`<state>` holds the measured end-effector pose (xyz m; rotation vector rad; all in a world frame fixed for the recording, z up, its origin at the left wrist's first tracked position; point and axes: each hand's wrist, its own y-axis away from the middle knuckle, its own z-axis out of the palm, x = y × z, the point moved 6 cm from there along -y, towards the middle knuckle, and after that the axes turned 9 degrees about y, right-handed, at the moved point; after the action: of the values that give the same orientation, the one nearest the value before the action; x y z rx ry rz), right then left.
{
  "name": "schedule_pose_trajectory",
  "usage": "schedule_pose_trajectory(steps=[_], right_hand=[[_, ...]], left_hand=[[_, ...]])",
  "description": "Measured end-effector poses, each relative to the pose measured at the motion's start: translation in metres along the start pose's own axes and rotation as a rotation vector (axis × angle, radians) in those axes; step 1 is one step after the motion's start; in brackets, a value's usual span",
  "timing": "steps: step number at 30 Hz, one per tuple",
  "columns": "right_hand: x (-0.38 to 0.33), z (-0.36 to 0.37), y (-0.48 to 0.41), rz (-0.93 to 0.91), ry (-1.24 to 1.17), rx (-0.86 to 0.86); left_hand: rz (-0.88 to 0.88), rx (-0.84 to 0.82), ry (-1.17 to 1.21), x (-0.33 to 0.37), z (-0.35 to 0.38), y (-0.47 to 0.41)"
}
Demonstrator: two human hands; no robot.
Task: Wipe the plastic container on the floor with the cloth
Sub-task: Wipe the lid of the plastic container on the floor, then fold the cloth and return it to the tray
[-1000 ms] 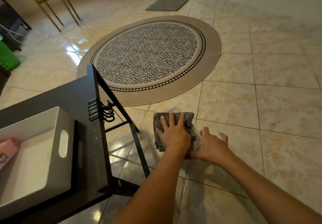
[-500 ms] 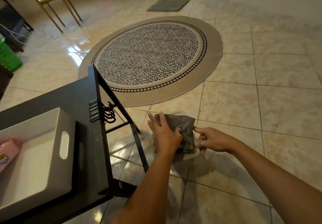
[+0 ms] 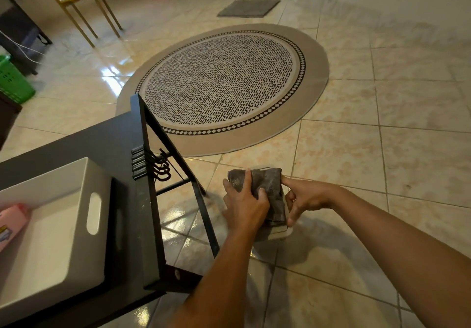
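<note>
A grey cloth (image 3: 267,183) is draped over a small clear plastic container (image 3: 280,232) that sits on the tiled floor; only the container's pale lower edge shows beneath the cloth. My left hand (image 3: 244,205) grips the cloth from the left, thumb and fingers pinching its folds. My right hand (image 3: 305,197) holds the container's right side, index finger stretched along the top and thumb down near the base.
A black metal table (image 3: 142,200) with hooks stands close on the left, its slanted leg (image 3: 204,213) beside my left hand. A white bin (image 3: 96,190) rests on it. A round patterned rug (image 3: 224,83) lies ahead; bare tiles to the right.
My left hand went from lying flat on the cloth to gripping it from the left side. My right hand closed onto the container's right side.
</note>
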<state>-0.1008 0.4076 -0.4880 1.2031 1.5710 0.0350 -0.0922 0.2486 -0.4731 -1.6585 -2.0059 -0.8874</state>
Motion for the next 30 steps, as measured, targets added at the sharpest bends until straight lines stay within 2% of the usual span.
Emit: schedule_pose_trajectory(steps=[3, 6, 10, 15, 17, 19, 22, 26, 30], right_hand=[[-0.001, 0.002, 0.003, -0.013, -0.026, 0.015], [-0.006, 0.005, 0.004, -0.018, 0.029, 0.041], [-0.006, 0.007, 0.004, 0.034, 0.094, 0.094], [0.001, 0.003, 0.010, 0.015, 0.006, 0.151], [-0.003, -0.003, 0.015, 0.030, 0.052, 0.224], [-0.013, -0.014, 0.023, 0.033, 0.116, 0.375], [-0.035, -0.030, 0.033, -0.033, -0.059, 0.524], [-0.077, -0.045, 0.047, -0.117, -0.388, 0.470], [-0.126, -0.068, 0.079, -0.271, -0.599, 0.453]], left_hand=[[-0.040, 0.001, 0.027, -0.004, -0.001, 0.004], [-0.149, 0.091, 0.119, -0.006, -0.012, 0.009], [-0.163, 0.236, 0.188, 0.000, -0.036, 0.013], [-0.235, 0.277, 0.329, 0.000, -0.052, 0.021], [-0.218, 0.279, 0.359, 0.005, -0.056, 0.022], [-0.190, 0.285, 0.403, 0.017, -0.064, 0.026], [-0.104, 0.303, 0.465, 0.047, -0.082, 0.032], [0.012, 0.285, 0.632, 0.097, -0.117, 0.041], [-0.037, 0.192, 0.890, 0.128, -0.153, 0.046]])
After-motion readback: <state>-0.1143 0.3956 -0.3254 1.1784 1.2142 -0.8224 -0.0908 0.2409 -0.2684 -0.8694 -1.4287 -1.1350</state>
